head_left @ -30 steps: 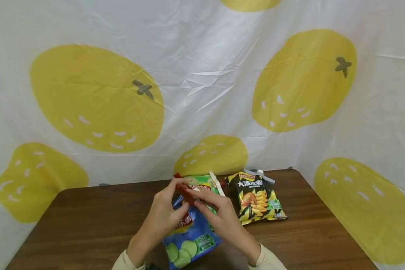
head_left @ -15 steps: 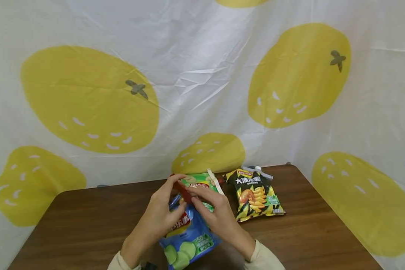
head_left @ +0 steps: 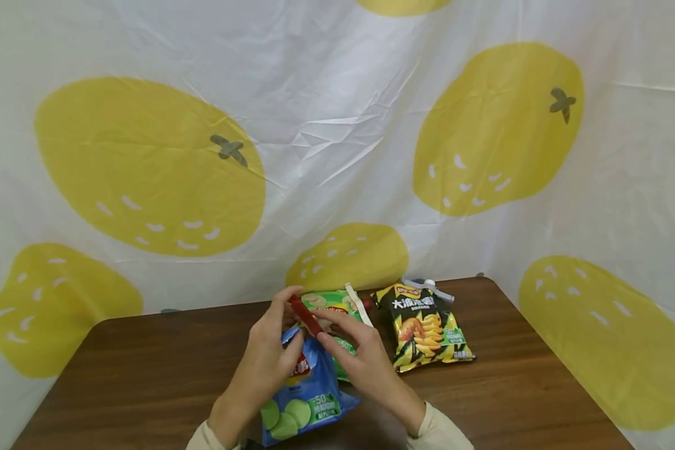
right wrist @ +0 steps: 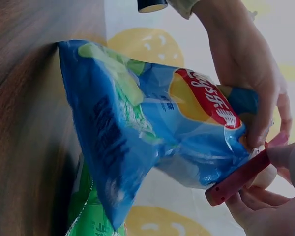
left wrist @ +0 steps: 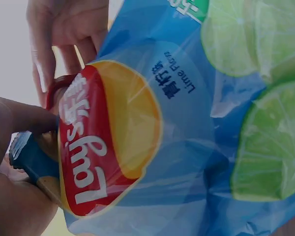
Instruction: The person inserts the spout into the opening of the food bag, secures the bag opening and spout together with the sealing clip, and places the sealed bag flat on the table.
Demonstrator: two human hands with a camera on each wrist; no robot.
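A blue Lay's lime chip bag stands tilted on the brown table, its bottom resting on the wood. My left hand pinches the bag's folded top between thumb and fingers. A red sealing clip lies along that top edge, and my right hand pinches the clip. In the right wrist view the red clip sticks out below the blue bag, with my left hand above it. The left wrist view is filled by the blue bag.
A green chip bag with a white clip lies just behind my hands. To its right lies a black and yellow chip bag with a pale clip at its top. A white cloth with yellow fruit prints hangs behind the table.
The blue bag's bottom has swung left and its top has risen a little. Both hands keep their hold at the bag's top and the red clip.
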